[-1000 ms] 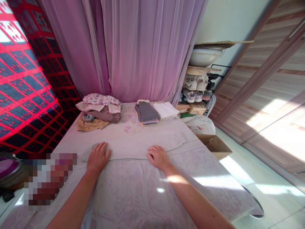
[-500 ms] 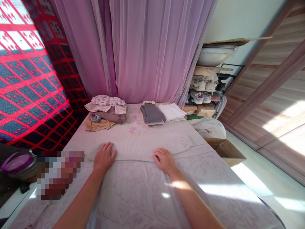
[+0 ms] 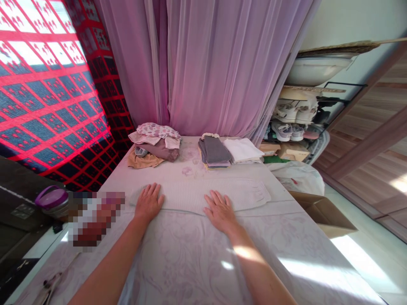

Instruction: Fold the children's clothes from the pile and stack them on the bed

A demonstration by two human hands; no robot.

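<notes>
left hand (image 3: 149,204): bare | right hand (image 3: 221,212): bare | forearms (image 3: 110,258): bare

I'm on rough matt knit cloth (image 3: 197,195), w/ smooth semi-gloss bedspread (image 3: 190,267) below; matt cardbd box (image 3: 330,214) to R, sheer fabric curtain (image 3: 210,72) ahead.

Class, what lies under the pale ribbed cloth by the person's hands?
The pale ribbed cloth lies on a lilac-patterned cover, visible along its edges; what is directly beneath it is covered.

Bright sunlit room, backlit red curtain (image 3: 41,84) far left of the left grip (image 3: 148,203), sun patches (image 3: 362,262) glaring on the floor (image 3: 346,199) right of the right grip (image 3: 221,212), pixelated patch (image 3: 97,218) just beside the left grip, curved wide-angle edges
</notes>
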